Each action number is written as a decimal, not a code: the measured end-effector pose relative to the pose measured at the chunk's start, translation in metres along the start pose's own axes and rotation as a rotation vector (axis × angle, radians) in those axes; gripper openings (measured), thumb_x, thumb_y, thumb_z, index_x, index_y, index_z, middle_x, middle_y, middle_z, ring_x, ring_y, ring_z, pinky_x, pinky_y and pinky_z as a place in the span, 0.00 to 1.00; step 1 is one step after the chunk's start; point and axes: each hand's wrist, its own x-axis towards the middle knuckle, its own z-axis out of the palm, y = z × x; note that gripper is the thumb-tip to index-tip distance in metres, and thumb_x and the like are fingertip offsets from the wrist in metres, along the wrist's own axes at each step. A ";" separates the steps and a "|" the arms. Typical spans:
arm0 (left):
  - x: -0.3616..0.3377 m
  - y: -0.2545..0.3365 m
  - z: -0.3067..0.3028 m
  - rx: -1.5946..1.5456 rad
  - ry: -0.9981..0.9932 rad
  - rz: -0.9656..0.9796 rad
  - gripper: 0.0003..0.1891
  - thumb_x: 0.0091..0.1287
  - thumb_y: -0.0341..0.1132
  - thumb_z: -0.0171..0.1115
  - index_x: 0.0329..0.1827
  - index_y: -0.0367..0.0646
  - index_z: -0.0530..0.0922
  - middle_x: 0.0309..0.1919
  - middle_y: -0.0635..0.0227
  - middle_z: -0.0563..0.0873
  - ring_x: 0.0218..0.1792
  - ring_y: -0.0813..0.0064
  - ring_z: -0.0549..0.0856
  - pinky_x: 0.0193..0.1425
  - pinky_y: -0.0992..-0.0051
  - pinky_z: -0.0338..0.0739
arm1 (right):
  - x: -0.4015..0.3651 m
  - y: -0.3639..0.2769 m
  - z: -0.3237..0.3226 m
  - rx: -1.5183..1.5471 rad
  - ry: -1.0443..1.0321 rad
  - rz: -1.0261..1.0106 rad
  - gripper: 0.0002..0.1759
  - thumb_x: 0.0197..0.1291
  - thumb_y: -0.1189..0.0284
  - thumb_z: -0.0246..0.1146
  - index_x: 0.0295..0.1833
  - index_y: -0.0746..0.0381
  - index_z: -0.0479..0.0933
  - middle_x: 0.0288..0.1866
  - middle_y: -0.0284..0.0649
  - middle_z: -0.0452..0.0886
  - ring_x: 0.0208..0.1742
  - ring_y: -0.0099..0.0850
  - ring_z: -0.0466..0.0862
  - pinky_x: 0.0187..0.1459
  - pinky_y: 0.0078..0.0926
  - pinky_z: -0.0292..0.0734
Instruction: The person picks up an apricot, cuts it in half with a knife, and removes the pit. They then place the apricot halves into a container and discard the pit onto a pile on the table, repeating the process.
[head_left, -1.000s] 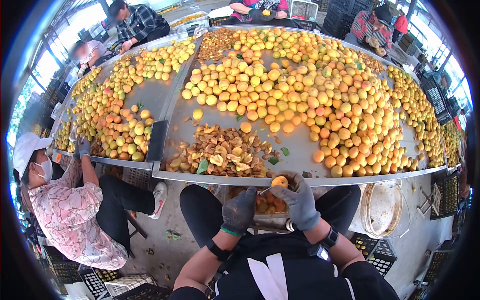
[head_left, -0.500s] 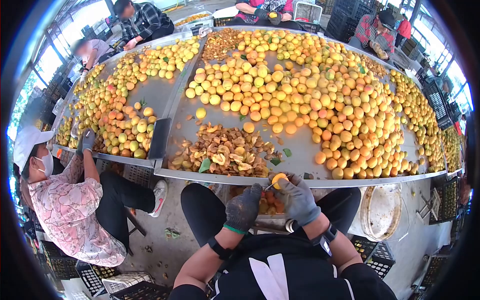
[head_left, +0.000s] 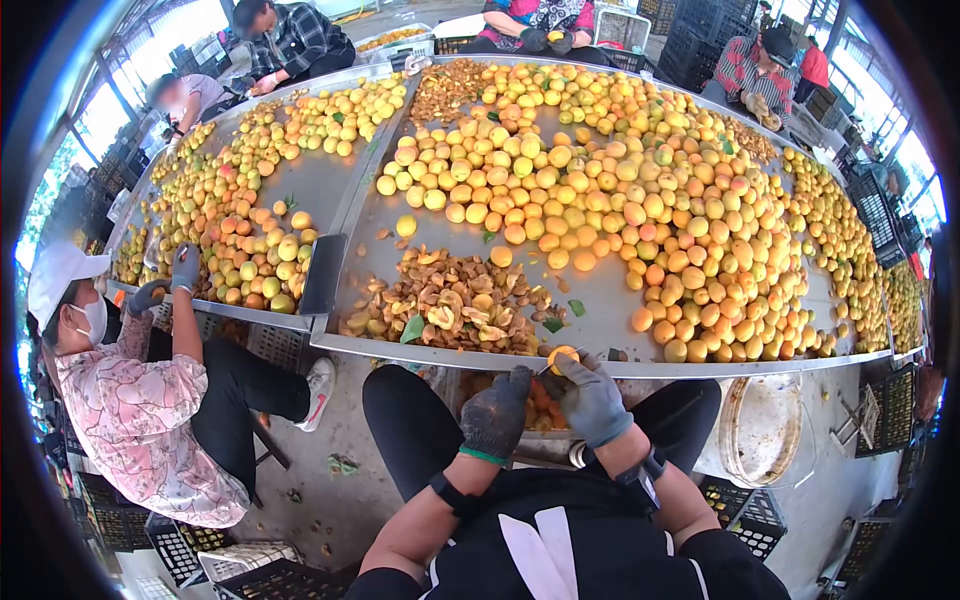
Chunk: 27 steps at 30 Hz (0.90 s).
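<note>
My right hand (head_left: 592,400), in a grey glove, pinches a yellow-orange apricot (head_left: 563,358) just over the table's front edge. Close beside it on the left is my left hand (head_left: 497,412), in a dark glove with a green cuff, its fingers closed around something thin that is mostly hidden and points toward the fruit. Beyond both hands lies a heap of brownish apricot pieces (head_left: 465,305) on the metal table (head_left: 400,240). Whole apricots (head_left: 690,230) cover much of the tabletop behind and to the right. Below my hands, a container with orange pieces (head_left: 545,408) shows between my knees.
At the left sits a co-worker in a pink patterned shirt (head_left: 150,425), gloved hands at the table. Several other people sit along the far side. A dirty white bucket (head_left: 760,430) stands right of my knee. Black crates (head_left: 745,515) are on the floor.
My hands stay close together at the fruit, with a slight shift of the wrists. The co-worker at the left has moved their hands apart. The view has shifted slightly.
</note>
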 end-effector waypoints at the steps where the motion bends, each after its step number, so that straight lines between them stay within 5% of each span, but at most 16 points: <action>1: 0.001 0.001 0.001 0.001 0.001 0.000 0.12 0.63 0.29 0.54 0.49 0.46 0.77 0.32 0.60 0.83 0.31 0.55 0.84 0.32 0.60 0.78 | 0.001 -0.001 0.001 0.032 0.008 0.036 0.10 0.69 0.72 0.57 0.53 0.62 0.73 0.49 0.41 0.80 0.48 0.30 0.81 0.51 0.26 0.78; 10: 0.002 -0.011 0.028 -0.070 0.178 0.092 0.14 0.64 0.32 0.54 0.53 0.50 0.78 0.28 0.62 0.81 0.26 0.60 0.84 0.27 0.63 0.78 | 0.009 0.004 -0.009 0.004 -0.039 -0.007 0.13 0.70 0.72 0.55 0.56 0.66 0.73 0.55 0.45 0.80 0.53 0.35 0.81 0.59 0.31 0.75; 15: -0.001 -0.004 0.022 -0.040 -0.004 0.006 0.15 0.61 0.29 0.58 0.52 0.45 0.77 0.32 0.61 0.84 0.33 0.59 0.85 0.34 0.62 0.79 | -0.008 -0.007 -0.003 -0.024 -0.106 -0.039 0.15 0.70 0.75 0.56 0.59 0.66 0.71 0.56 0.44 0.79 0.56 0.33 0.80 0.61 0.29 0.74; 27: 0.005 0.002 0.002 -0.025 0.001 0.024 0.17 0.60 0.29 0.56 0.54 0.44 0.77 0.35 0.58 0.84 0.35 0.57 0.85 0.38 0.60 0.79 | -0.005 -0.010 0.005 -0.236 -0.160 -0.101 0.14 0.70 0.71 0.57 0.58 0.63 0.71 0.54 0.41 0.80 0.54 0.29 0.80 0.57 0.27 0.77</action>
